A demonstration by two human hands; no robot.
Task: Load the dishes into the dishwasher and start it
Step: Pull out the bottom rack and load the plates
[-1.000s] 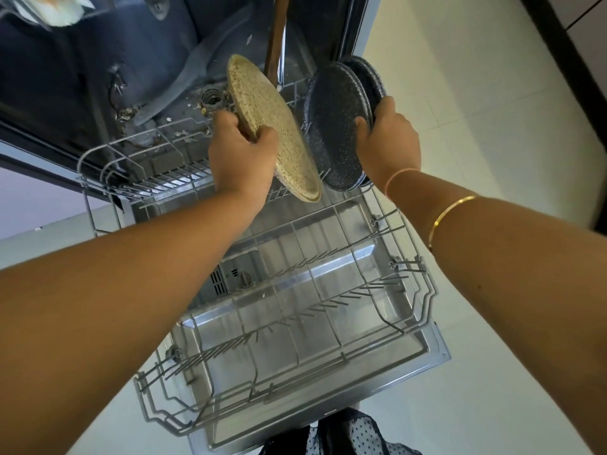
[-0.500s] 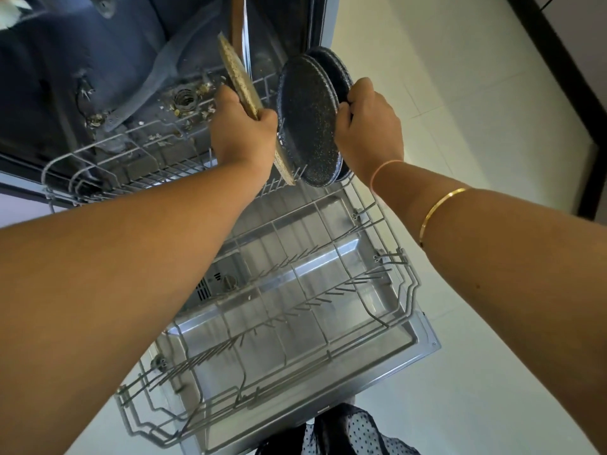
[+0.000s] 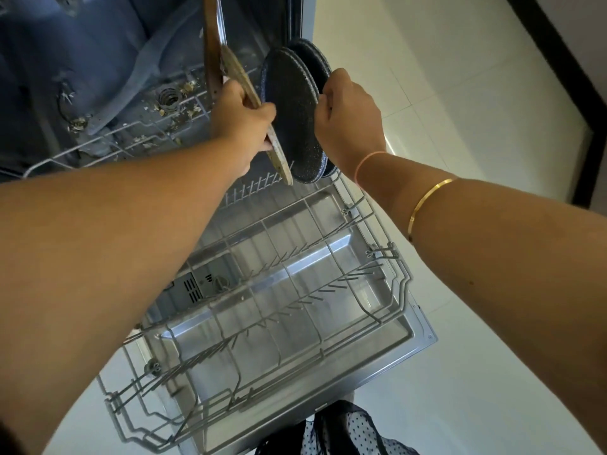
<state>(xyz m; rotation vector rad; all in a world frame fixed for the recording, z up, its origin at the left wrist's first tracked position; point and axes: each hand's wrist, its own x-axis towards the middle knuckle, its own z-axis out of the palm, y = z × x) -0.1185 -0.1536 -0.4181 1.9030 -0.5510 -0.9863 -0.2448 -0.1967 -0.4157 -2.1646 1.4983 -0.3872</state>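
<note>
My left hand (image 3: 241, 121) grips a beige speckled plate (image 3: 236, 72), held on edge over the far end of the pulled-out lower rack (image 3: 391, 257). Its lower rim reaches the rack tines. Just right of it stand two dark speckled plates (image 3: 290, 106), upright and close together at the rack's far right corner. My right hand (image 3: 349, 121) holds the rim of the nearer dark plate, fingers curled round its edge. The dishwasher door (image 3: 423, 339) lies open below the rack.
A brown wooden utensil (image 3: 210, 44) stands upright behind the beige plate. Food scraps lie round the drain (image 3: 169, 98) on the tub floor. Most of the rack's tine rows (image 3: 295, 251) hold nothing. White tiled floor (image 3: 460, 93) lies to the right.
The beige plate has turned from face-on to edge-on and come down beside the dark plates. Both hands moved slightly toward the rack's far end.
</note>
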